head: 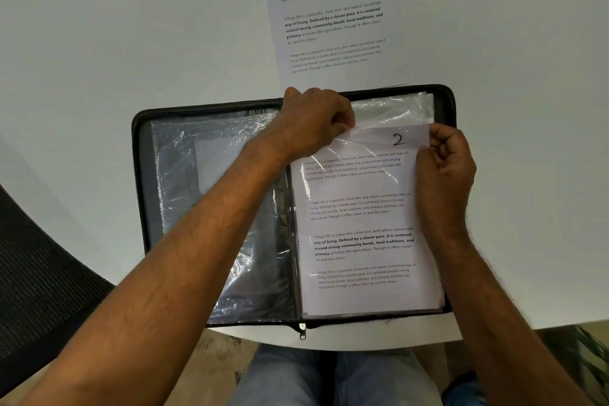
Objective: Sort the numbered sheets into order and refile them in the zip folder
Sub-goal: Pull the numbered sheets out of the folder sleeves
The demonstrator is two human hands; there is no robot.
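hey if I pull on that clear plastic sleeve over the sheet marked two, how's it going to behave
The sleeve is probably floppy: it wrinkles where the left hand pinches it. Its shine suggests it's slippery, so the sheet may slide.

Dim, even overhead light; glare streaks the plastic sleeves (211, 155), and wide-angle distortion bends the edges.

A white table (131, 43), a dark mesh chair (43, 290) at left, green leaves (590, 356) at lower right.
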